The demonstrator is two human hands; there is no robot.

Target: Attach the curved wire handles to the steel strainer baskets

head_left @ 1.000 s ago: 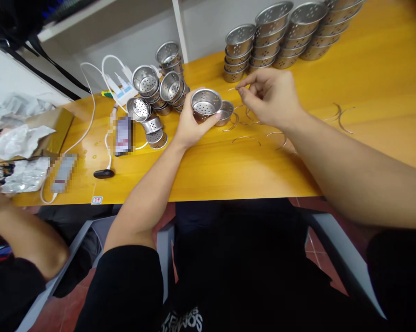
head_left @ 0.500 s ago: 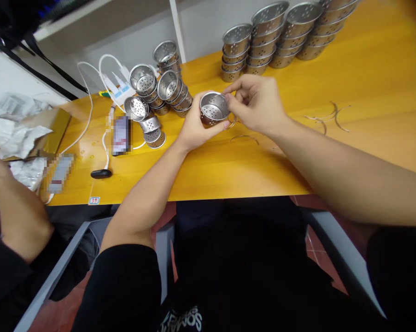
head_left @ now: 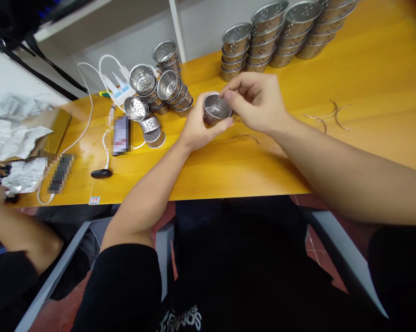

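A small perforated metal cup [head_left: 213,115] is in my left hand [head_left: 199,124], its open top tilted up toward me. The fingers wrap the cup's far side and the thumb presses along its near side. At the cup's rim, my right hand [head_left: 254,101] pinches with thumb and forefinger; what lies between the fingertips is too small to tell. Part of a thin curved wire shows beside the left thumb at the cup's right side. One more curved wire [head_left: 245,136] lies on the table below my right wrist, and several others [head_left: 335,115] lie farther right.
Stacks of perforated cups [head_left: 237,50] stand at the back right, with more stacked cups [head_left: 152,90] left of my hands. A power strip [head_left: 121,91], cables and a phone [head_left: 121,135] lie farther left. Another person's arm [head_left: 24,235] is at the left edge, near plastic bags [head_left: 14,133].
The cup and my left hand have shifted slightly right, and the cup has turned a little. My right fingertips have moved slightly left over the rim. The other person's arm has moved lower.
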